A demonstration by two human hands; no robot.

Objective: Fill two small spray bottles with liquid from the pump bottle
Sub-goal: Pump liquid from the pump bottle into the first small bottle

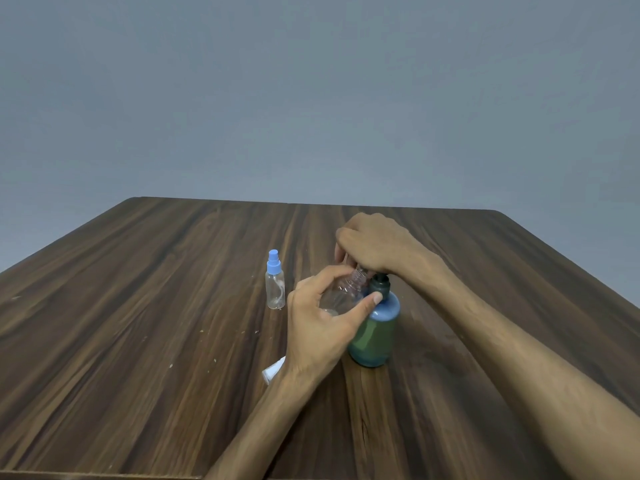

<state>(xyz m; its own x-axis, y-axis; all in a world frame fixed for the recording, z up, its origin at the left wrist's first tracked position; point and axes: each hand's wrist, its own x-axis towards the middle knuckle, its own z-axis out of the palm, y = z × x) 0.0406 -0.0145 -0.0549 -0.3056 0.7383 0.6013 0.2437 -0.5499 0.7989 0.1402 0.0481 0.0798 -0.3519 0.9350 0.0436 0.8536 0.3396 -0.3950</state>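
Pump bottle (375, 336) stands upright mid-desk, toward the near edge, green body, dark collar. Right hand (375, 244) curls over its pump head, pressing down. Left hand (322, 323) grips an uncapped clear bottle (341, 296), tilted, neck up at the pump. Second spray bottle (275, 284), blue cap on, stands left of it, apart. White cap (273, 370) lies on the desk (138, 306), part hidden behind the left wrist.

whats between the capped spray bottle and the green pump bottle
In the head view, the left hand sits between the capped spray bottle and the pump bottle, gripping an uncapped clear bottle.
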